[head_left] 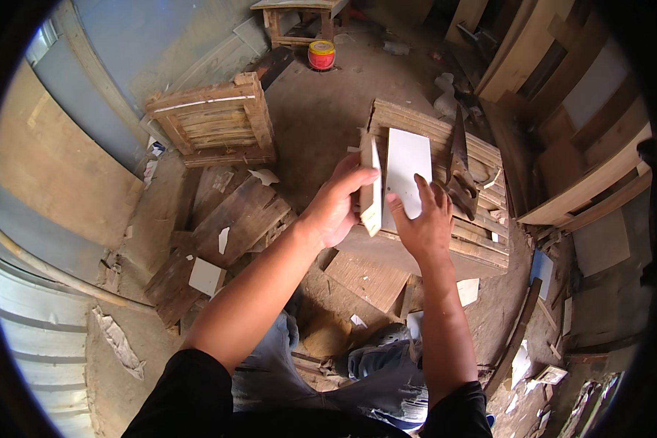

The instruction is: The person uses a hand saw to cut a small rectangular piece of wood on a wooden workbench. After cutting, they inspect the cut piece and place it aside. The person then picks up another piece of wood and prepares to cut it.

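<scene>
My left hand (336, 203) is closed around a narrow board (373, 191) with a white face and a rough, pale edge. It is held tilted up on its long side. Just right of it a white rectangular board (409, 155) lies on a slatted wooden bench (445, 263). Over the lower right part of that white board my right hand (429, 228) has its thumb and fingers apart, the fingertips at its surface. A handsaw (459, 164) with a dark blade rests on the slats right of this hand.
A wooden frame panel (215, 120) leans at the left. Wooden planks (226, 219) and a white offcut (206, 277) lie nearby. A red bucket with a yellow rim (321, 55) stands far off before a small wooden table (299, 6). Lumber (591, 175) leans along the right side.
</scene>
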Tool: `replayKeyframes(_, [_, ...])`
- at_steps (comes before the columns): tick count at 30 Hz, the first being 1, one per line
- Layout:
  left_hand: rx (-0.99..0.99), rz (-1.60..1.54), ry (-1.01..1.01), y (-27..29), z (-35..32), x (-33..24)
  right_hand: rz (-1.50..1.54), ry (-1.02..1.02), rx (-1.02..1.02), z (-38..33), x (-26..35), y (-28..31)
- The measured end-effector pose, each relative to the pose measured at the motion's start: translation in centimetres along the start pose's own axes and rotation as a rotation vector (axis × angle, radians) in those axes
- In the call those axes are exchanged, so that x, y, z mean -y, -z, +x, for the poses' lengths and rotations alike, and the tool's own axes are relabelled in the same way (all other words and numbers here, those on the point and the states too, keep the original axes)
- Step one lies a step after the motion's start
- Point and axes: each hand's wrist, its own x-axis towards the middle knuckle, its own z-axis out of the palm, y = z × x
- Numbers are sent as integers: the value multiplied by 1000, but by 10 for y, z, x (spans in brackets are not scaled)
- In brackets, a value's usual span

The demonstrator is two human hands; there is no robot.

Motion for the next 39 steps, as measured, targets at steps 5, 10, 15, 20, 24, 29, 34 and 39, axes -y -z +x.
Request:
replayKeyframes(5, [-7, 41, -28, 34, 11, -8, -64, -180, 246, 18, -8, -29])
replayKeyframes(10, [-128, 160, -38, 56, 20, -20, -119, -184, 259, 32, -1, -28])
replayKeyframes(15, [-61, 142, -52, 70, 16, -26, 733, -172, 219, 16, -6, 1])
replayKeyframes(20, [-103, 130, -101, 69, 20, -22, 749, 197, 37, -16, -20, 2])
replayKeyframes(24, [6, -6, -19, 68, 19, -24, 967, 278, 65, -31, -26, -3])
replayKeyframes(29, [136, -112, -133, 56, 19, -18, 1325, 229, 357, -39, -30, -1])
replayKeyframes(34, [235, -11, -273, 37, 20, -17, 1368, 344, 425, -39, -26, -11])
replayKeyframes(39, [209, 155, -355, 31, 20, -19, 1276, 455, 450, -35, -26, -17])
